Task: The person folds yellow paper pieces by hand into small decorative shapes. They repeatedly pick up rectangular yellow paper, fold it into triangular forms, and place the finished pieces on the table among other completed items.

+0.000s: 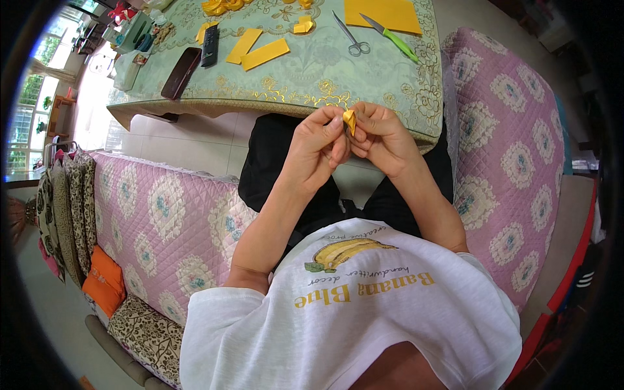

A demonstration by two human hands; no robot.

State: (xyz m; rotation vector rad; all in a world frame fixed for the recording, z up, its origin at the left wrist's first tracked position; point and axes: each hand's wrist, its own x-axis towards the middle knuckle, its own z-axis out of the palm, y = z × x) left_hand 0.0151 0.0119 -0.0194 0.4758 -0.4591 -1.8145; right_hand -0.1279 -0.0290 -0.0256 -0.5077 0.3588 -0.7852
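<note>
Between the fingertips of both hands is a small folded piece of yellow paper (350,121), held just off the near edge of the table. My left hand (319,139) pinches it from the left side, and my right hand (382,134) grips it from the right. On the tablecloth beyond lie two yellow paper strips (264,53), a small folded yellow paper piece (303,25), metal scissors (353,39), and a knife with a green handle (399,46) whose blade rests over a stack of yellow paper (390,14).
A black remote control (209,46) and a dark smartphone (181,73) lie on the left of the table (312,78). Several folded yellow paper pieces (219,7) sit at its far side. Quilted pink sofa covers (161,209) flank the person; an orange cushion (104,281) is at left.
</note>
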